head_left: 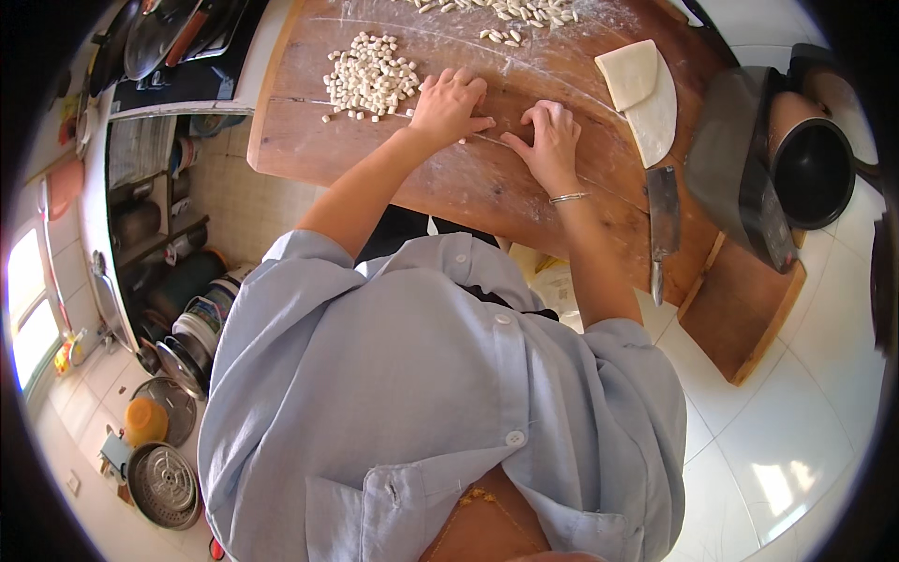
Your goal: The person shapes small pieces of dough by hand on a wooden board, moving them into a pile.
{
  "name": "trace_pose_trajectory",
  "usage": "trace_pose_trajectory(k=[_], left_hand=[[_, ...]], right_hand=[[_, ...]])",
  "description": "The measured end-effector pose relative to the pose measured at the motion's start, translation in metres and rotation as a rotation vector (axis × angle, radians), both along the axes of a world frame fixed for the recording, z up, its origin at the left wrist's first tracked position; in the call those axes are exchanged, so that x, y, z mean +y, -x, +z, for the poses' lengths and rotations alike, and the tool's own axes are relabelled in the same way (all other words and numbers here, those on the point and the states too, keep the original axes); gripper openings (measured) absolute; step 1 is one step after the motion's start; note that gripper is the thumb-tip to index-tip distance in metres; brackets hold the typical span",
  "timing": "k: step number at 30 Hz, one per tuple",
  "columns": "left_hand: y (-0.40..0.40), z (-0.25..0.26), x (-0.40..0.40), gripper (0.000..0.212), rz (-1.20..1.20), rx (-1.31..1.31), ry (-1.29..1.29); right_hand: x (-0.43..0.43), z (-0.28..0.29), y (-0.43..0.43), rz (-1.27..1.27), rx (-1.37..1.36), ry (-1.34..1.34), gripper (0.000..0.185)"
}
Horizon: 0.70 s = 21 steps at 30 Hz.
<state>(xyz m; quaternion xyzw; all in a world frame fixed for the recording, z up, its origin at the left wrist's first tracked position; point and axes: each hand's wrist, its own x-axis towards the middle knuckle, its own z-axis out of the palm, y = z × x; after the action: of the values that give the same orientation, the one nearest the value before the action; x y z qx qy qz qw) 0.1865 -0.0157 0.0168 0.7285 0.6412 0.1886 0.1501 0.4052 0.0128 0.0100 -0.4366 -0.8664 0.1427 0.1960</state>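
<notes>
My left hand (453,105) rests on the floured wooden board (316,151), fingers bent and thumb stretched to the right. It is just right of a heap of small cut dough cubes (372,74). A bit of dough (462,141) lies below its palm. My right hand (551,144), with a bracelet at the wrist, is lowered to the board with curled fingers. Its thumb points towards my left thumb, with a narrow gap between. Whatever may lie under the fingertips is hidden. Shaped, elongated dough pieces (527,10) are spread along the far edge.
A folded sheet of dough (642,102) lies to the right, with a cleaver (662,225) below it, handle towards me. Farther right stand a grey appliance (730,154) and a dark pot (811,172). A wooden tray (741,309) sits lower right. A cooktop (186,70) is at upper left.
</notes>
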Motion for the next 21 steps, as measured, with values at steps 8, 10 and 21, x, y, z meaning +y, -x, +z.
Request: trace_pose_trajectory(k=[8, 10, 21], left_hand=[[0.012, 0.000, 0.023, 0.043, -0.071, 0.100, 0.020], [0.011, 0.000, 0.029, 0.041, -0.068, 0.106, 0.015], [0.012, -0.015, 0.051, 0.024, 0.144, -0.041, 0.029]], right_hand=[[0.028, -0.006, 0.002, -0.022, -0.025, -0.077, 0.046], [0.035, -0.009, 0.001, -0.038, -0.025, -0.091, 0.043], [0.026, 0.009, -0.013, 0.124, 0.164, 0.704, 0.012]])
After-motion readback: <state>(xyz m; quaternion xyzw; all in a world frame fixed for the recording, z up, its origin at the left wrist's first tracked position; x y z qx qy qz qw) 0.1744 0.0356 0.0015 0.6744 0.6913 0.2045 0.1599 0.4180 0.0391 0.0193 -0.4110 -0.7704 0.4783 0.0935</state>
